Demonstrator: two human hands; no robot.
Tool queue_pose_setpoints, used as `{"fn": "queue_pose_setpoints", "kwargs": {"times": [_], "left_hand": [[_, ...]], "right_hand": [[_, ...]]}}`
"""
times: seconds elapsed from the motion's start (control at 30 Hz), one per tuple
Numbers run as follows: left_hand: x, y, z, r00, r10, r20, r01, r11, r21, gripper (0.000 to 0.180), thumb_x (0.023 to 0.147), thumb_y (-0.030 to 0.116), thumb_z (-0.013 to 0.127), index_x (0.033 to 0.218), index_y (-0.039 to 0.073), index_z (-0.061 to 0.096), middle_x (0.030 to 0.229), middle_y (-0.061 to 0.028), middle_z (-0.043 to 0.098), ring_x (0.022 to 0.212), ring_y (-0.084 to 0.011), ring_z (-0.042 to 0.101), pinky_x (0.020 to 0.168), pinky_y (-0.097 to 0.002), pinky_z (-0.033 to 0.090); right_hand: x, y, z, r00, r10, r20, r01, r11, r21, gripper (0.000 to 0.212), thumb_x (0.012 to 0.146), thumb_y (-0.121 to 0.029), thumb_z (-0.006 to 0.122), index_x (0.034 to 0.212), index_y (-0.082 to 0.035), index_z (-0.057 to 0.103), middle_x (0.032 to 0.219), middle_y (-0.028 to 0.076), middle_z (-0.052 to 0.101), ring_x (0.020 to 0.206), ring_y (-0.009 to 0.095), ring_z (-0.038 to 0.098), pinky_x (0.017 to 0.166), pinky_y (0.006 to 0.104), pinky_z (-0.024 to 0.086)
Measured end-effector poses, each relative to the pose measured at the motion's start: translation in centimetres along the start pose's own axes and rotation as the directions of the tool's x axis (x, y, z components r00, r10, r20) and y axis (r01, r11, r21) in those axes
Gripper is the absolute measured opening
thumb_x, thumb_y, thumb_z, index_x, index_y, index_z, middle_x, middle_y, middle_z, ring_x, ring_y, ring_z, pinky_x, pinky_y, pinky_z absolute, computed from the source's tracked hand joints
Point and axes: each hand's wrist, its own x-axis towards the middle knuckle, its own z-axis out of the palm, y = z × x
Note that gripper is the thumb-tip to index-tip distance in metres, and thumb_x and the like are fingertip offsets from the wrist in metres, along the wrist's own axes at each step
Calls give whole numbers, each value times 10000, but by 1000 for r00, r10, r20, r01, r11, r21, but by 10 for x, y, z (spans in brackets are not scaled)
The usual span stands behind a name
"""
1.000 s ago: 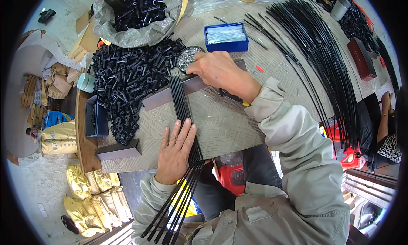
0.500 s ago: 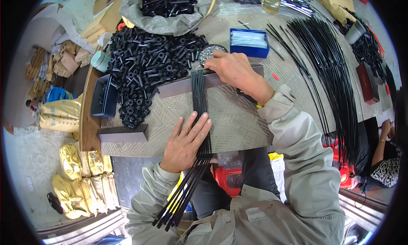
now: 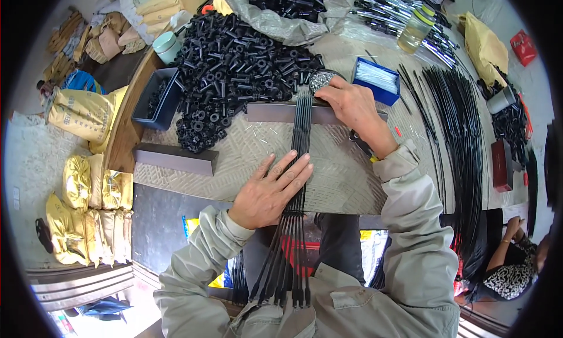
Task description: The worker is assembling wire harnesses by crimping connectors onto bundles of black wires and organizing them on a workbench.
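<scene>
- The rods (image 3: 301, 130) lie side by side on the table (image 3: 346, 185), crossing the bar (image 3: 270, 112); their near ends fan out past the table edge, over the person's lap.
- The left hand (image 3: 272, 185) is flat, fingers a little spread, resting on the rods and the tabletop beside them; it presses rather than grips.
- The right hand (image 3: 355, 106) is curled at the far rod ends, thumb and forefinger close together; whether a small piece is between them, I cannot tell.
- If the left palm lifted or pressed unevenly, the row could roll apart or cross, since only its weight appears to steady it there.
- The overhanging ends could be knocked by a sleeve or the lap, which would twist the row at the bar.
- The dish (image 3: 321, 80) of metal bits sits just beside the right fingers; a careless knuckle could tip or scatter it.
- The heap of black parts (image 3: 234, 62) comes close to the far rod ends on the left; a slide could push pieces against them.
</scene>
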Motion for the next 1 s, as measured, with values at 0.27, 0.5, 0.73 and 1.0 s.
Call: {"fn": "queue_pose_setpoints", "kwargs": {"times": [0.27,0.5,0.73,1.0], "left_hand": [[-2,-3,2,999,32,-9,-32,999,-41,834,736,599,470,1314,9,355,1376,-144,333,1280,-313,303,1033,-423,247],[1,2,0,999,24,-46,-29,992,-126,793,729,540,550,1284,-4,396,1355,-155,360,1258,-336,336,1001,-393,323],[5,4,0,998,17,-57,-24,990,-140,717,743,461,591,1261,-9,431,1338,-160,384,1240,-342,364,972,-365,375],[3,7,-4,1000,-7,-19,7,1000,-7,769,741,492,576,1305,9,376,1365,-152,357,1266,-324,335,1017,-403,305]], "right_hand": [[1,-7,-3,1000,-2,1,2,1000,-8,88,785,-123,540,841,-143,604,742,63,553,587,274,594,484,382,448],[-10,-2,-19,996,79,-50,-81,996,-42,59,794,-143,570,838,-112,593,797,52,570,668,284,588,529,374,446],[-7,10,-20,998,43,40,-43,999,-3,66,749,-94,577,813,-88,589,798,54,587,728,276,590,589,368,461],[-2,43,-23,939,129,-320,-165,982,-88,72,734,-116,607,804,-98,612,812,58,605,744,270,590,623,350,475]]}}
